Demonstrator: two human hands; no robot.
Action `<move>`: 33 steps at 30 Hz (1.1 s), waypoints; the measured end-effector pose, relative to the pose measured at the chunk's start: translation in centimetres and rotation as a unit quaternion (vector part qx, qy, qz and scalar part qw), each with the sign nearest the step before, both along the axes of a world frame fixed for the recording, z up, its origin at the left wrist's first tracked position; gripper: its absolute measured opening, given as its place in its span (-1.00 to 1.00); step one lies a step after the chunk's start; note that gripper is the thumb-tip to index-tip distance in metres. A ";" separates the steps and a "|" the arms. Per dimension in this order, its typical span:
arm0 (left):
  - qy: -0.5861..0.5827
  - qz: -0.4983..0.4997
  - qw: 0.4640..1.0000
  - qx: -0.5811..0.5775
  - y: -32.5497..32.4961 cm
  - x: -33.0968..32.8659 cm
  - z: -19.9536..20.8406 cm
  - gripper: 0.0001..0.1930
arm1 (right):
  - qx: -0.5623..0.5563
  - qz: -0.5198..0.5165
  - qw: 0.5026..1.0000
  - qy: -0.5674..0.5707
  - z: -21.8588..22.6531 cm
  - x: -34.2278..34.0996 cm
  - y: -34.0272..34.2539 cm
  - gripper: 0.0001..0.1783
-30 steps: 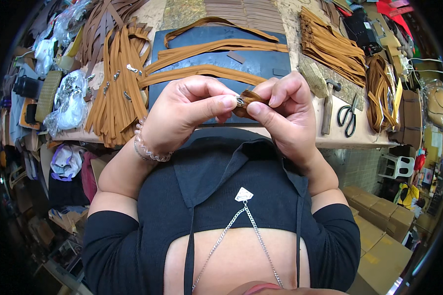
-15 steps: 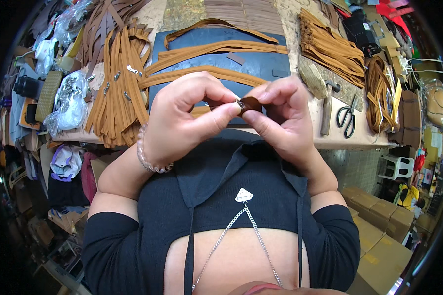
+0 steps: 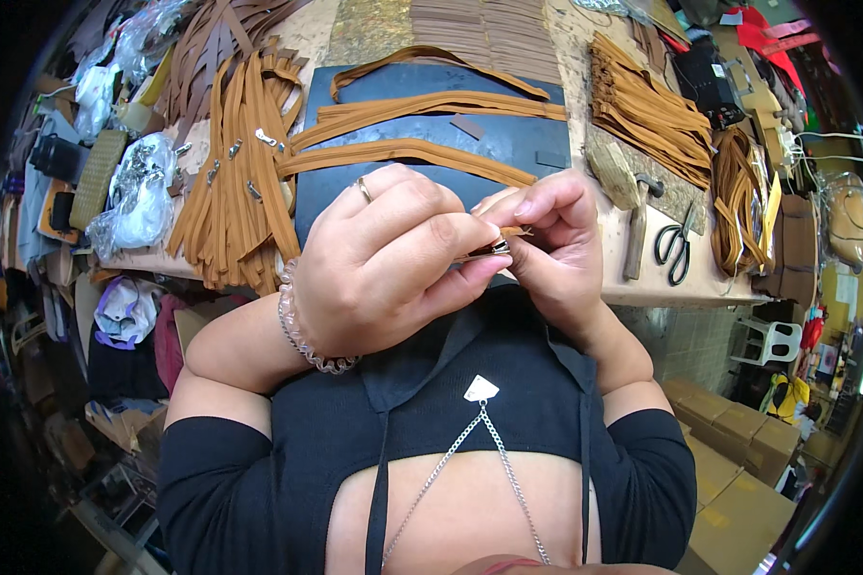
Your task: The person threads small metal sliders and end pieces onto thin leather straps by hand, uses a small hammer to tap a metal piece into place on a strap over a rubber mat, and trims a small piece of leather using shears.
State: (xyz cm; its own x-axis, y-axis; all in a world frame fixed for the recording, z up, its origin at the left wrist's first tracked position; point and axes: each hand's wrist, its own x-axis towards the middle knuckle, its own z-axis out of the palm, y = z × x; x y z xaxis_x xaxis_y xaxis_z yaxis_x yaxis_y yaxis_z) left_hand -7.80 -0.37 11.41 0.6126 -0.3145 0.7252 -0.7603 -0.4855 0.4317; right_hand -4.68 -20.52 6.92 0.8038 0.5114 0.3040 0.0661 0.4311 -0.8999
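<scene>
My left hand (image 3: 384, 259) is closed, its thumb and fingers pinching a small metal zipper slider (image 3: 497, 249). Against it, my right hand (image 3: 561, 240) pinches the end of a brown zipper tape (image 3: 516, 231). The fingertips of both hands almost meet, and most of the tape is hidden behind them. Just beyond, more brown zippers (image 3: 412, 150) lie across a dark blue-black board (image 3: 532, 139). Left of the board, a bunch of brown zippers (image 3: 230, 182) hangs over the table edge, with several silver sliders (image 3: 268, 139) lying on it.
To the right lie a hammer (image 3: 637, 230), black-handled scissors (image 3: 676, 244) and a thick stack of brown zippers (image 3: 647, 110). A looped zipper bundle (image 3: 738, 201) is farther right. Plastic bags (image 3: 139, 196) crowd the left side. Cardboard boxes (image 3: 738, 479) stand below on the right.
My left hand has rolled over, so its back now faces up. The metal slider and the tape end have come into view between my fingers. The view has shifted slightly.
</scene>
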 end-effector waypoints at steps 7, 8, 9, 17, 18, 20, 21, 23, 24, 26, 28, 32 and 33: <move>-0.006 -0.005 1.000 -0.003 0.1 0.1 -0.2 -0.68 | 0.012 0.004 1.000 -0.005 0.0 0.2 0.1 -0.68; -0.003 -0.005 1.000 -0.003 0.1 0.1 -0.2 -0.68 | 0.012 0.003 1.000 -0.006 0.1 0.1 0.1 -0.68; 0.000 -0.006 1.000 -0.004 0.1 0.1 -0.2 -0.69 | 0.013 0.000 1.000 -0.011 0.2 0.1 0.1 -0.67; 0.023 -0.039 0.999 -0.018 0.3 0.3 -0.4 -0.70 | -0.014 -0.034 0.991 -0.125 0.4 0.3 0.1 -0.64; 0.019 -0.047 0.999 -0.017 0.3 0.4 -0.4 -0.70 | -0.021 -0.042 0.984 -0.173 0.4 0.5 0.1 -0.63; 0.025 -0.060 0.998 -0.019 0.3 0.3 -0.6 -0.70 | -0.027 -0.047 0.974 -0.219 0.3 0.6 0.2 -0.62; 0.030 -0.074 0.997 -0.022 0.4 0.2 -0.7 -0.69 | -0.031 -0.064 0.968 -0.240 0.2 0.5 0.2 -0.61; 0.040 -0.078 0.996 -0.022 0.6 0.2 -0.6 -0.70 | -0.035 -0.080 0.962 -0.260 0.2 0.5 0.2 -0.61; 0.049 -0.081 0.995 -0.021 0.7 0.2 -0.5 -0.70 | -0.050 -0.083 0.953 -0.288 0.3 0.6 0.2 -0.61; 0.048 -0.079 0.995 -0.024 0.7 0.2 -0.8 -0.71 | -0.066 -0.086 0.943 -0.315 0.6 0.7 0.3 -0.61; 0.045 -0.076 0.996 -0.027 0.6 0.1 -0.9 -0.72 | -0.067 -0.092 0.947 -0.301 0.8 0.5 0.6 -0.63; 0.062 -0.028 0.997 -0.030 0.3 -0.2 -0.5 -0.73 | -0.013 -0.049 0.986 -0.158 0.0 0.2 0.9 -0.66; 0.062 -0.010 0.998 -0.033 0.2 -0.2 -0.5 -0.73 | -0.014 -0.049 0.986 -0.158 -0.1 0.1 1.0 -0.66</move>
